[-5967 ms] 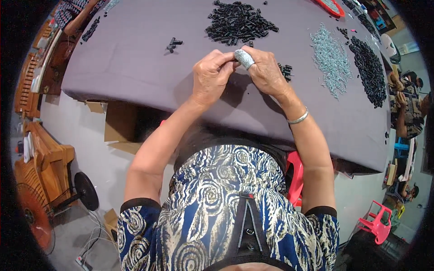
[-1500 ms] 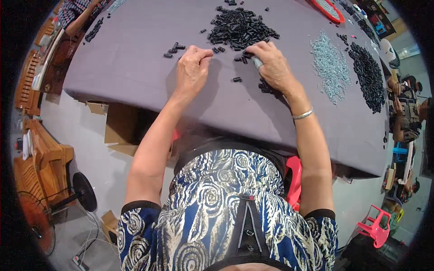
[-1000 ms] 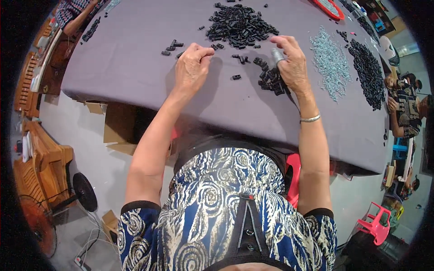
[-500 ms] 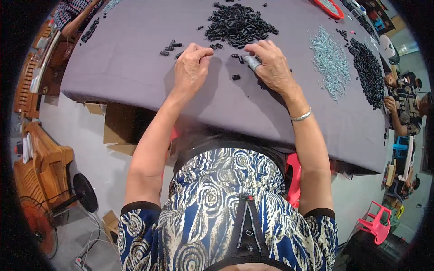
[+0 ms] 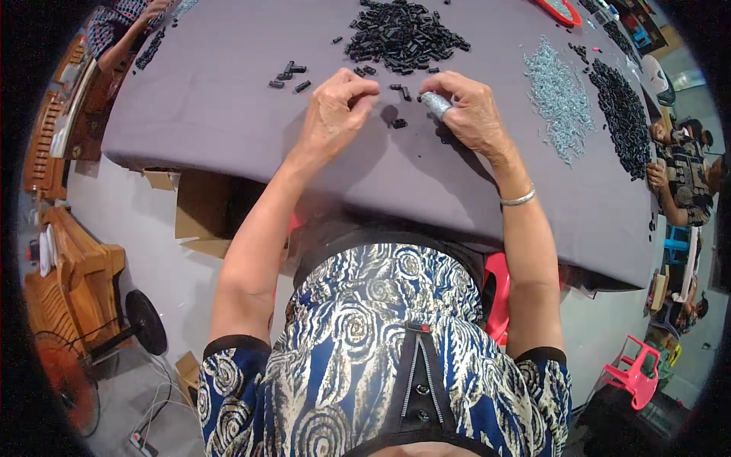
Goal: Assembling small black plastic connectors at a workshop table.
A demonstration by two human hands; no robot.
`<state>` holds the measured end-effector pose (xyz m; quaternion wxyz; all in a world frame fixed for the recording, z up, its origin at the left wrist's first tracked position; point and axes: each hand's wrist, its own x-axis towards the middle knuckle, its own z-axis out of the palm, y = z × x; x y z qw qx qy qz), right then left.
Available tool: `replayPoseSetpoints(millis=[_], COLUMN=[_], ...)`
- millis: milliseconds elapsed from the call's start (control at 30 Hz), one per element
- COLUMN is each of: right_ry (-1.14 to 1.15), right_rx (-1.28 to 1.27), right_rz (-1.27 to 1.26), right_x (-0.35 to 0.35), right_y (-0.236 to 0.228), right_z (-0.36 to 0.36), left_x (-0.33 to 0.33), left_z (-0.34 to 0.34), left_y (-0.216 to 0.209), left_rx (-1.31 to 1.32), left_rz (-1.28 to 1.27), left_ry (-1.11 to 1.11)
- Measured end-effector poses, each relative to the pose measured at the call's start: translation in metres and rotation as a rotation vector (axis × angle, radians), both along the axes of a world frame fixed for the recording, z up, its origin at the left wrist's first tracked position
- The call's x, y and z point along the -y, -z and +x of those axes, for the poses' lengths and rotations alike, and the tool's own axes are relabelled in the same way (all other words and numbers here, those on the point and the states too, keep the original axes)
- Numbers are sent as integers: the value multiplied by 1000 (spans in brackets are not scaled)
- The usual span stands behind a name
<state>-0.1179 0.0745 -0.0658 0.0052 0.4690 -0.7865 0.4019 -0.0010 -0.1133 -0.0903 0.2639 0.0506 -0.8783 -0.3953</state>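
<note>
Surface [image 5: 198,114] carries a big black heap [image 5: 403,36] of little parts. Right of the heap is a silver pile [image 5: 558,99], then a long black pile [image 5: 620,118]. On the heap's near side, the left hand [image 5: 333,107] and right hand [image 5: 474,114] have fingers bent in loose pinches; I can't tell if they hold anything. A soft pinch with just the tips should work best. Loose black bits [image 5: 399,123] below the heap could get in the way

Swirl-patterned blue top [image 5: 356,329], silver bangle [image 5: 519,199]

Left hand [image 5: 332,110]: any held item is indiscernible. Right hand [image 5: 474,114] partly conceals black parts [image 5: 445,135]. Upper edge crops red tray [image 5: 574,20].
</note>
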Motion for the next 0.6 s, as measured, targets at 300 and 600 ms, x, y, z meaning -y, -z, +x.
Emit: replayPoseSetpoints(millis=[300,600], right_ry=[-94,172], right_rx=[-316,-147], right_rz=[94,-133], right_x=[-3,-19], right_y=[7,1], right_z=[-5,-25], left_x=[-20,-25], left_z=[6,0], left_y=[-5,1], left_rx=[3,-33], left_rz=[-266,-247], left_ry=[184,184])
